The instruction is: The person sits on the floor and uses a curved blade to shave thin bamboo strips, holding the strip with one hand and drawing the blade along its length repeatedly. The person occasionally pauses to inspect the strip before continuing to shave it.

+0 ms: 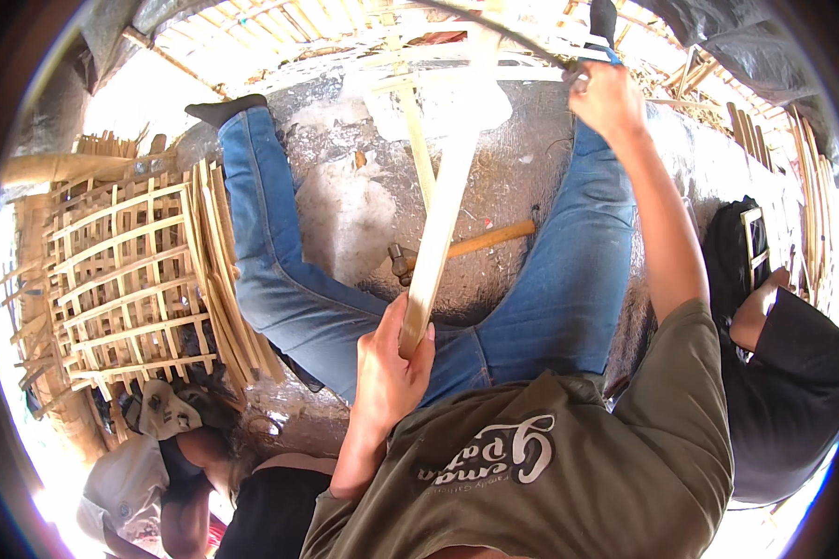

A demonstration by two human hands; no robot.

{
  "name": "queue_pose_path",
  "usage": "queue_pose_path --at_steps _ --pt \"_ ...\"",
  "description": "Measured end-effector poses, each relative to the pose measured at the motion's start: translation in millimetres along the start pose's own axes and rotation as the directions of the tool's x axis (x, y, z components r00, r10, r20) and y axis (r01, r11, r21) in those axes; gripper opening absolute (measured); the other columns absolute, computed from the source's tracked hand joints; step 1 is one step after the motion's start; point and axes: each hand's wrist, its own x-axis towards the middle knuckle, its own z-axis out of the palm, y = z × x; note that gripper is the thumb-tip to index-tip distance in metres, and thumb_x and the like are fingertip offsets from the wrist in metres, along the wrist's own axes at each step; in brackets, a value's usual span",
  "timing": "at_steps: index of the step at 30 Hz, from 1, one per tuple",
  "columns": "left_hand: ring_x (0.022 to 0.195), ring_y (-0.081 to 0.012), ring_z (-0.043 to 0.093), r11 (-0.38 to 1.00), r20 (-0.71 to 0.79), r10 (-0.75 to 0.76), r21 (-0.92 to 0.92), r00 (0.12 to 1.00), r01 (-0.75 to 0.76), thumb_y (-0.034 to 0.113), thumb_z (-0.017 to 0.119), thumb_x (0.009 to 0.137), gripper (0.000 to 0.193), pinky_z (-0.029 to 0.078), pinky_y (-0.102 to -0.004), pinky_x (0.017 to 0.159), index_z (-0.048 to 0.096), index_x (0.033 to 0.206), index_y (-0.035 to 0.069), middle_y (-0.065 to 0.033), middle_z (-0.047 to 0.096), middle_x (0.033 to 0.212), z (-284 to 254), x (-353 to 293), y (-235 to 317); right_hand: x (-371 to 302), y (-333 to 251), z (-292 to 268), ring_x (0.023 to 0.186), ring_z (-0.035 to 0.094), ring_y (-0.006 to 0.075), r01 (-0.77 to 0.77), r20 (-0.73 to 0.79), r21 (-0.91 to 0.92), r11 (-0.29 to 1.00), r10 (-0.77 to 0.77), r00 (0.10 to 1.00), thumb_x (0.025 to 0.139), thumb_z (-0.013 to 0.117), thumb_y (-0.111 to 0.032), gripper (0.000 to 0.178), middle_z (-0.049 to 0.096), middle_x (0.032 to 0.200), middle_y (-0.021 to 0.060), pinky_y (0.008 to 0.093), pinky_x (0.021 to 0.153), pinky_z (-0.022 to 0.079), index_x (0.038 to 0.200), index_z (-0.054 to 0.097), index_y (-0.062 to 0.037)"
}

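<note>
My left hand (389,361) is wrapped round the near end of a pale, flat bamboo slat (443,219), low between my thighs. The slat slopes up and away from me, and its far end is lost in glare. Up at the far right, my right hand (610,101) is closed on a long, thin, dark tool like a knife blade (503,30), which points left over the slat's far end. Its handle is mostly hidden in my fist. Beneath the slat lies a hammer (494,238) with a wooden handle, its head to the left.
Woven bamboo lattice panels (126,279) are stacked at the left beside upright bamboo strips (219,270). Another narrow bamboo strip (417,135) lies beyond the slat. My jeans-clad legs (583,233) spread on a worn grey floor (345,219). Other people sit close at lower left and right.
</note>
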Motion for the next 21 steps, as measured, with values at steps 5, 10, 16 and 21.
queue_pose_path --at_steps 5,10,16,21 --pt "0.079 -0.0385 0.073 0.998 0.019 -0.024 -0.057 1.000 0.025 0.002 0.067 0.089 0.042 0.053 -0.0359 0.066 0.053 0.125 -0.012 -0.0283 0.066 0.084 13 12 2 -48 -22 -3 0.078 0.074 0.0235 0.289 0.029 0.088 0.953 -0.293 0.956 0.083 0.062 -0.018 0.029 0.074 0.083 0.0122 0.0348 0.072 0.063 0.109 0.075 -0.0161" --pt "0.083 -0.0386 0.073 0.997 0.064 -0.055 -0.053 0.996 0.059 0.002 0.067 0.089 0.042 0.053 -0.0354 0.068 0.053 0.126 -0.012 -0.0281 0.066 0.086 10 16 3 -75 -48 -5 0.077 0.074 0.0310 0.446 0.072 -0.041 0.894 -0.443 0.894 0.081 0.060 -0.016 0.023 0.074 0.083 0.0143 0.0424 0.075 0.063 0.098 0.074 -0.0126" --pt "0.080 -0.0350 0.073 0.989 0.100 -0.106 -0.089 0.989 0.115 0.002 0.068 0.089 0.043 0.054 -0.0345 0.070 0.054 0.127 -0.011 -0.0257 0.067 0.088 8 -6 8 -19 -5 3 0.083 0.075 0.0322 0.193 -0.024 -0.039 0.980 -0.194 0.981 0.085 0.060 -0.021 0.025 0.074 0.084 0.0176 0.0441 0.079 0.062 0.101 0.074 -0.0075" --pt "0.081 -0.0440 0.071 0.995 0.055 -0.060 -0.072 0.997 0.064 0.003 0.071 0.088 0.046 0.055 -0.0385 0.066 0.052 0.127 -0.013 -0.0305 0.066 0.085 22 -1 2 -66 -22 3 0.066 0.071 0.0221 0.313 0.109 0.216 0.925 -0.342 0.933 0.086 0.057 -0.012 0.026 0.070 0.074 0.0105 0.0374 0.069 0.064 0.105 0.075 -0.0129"
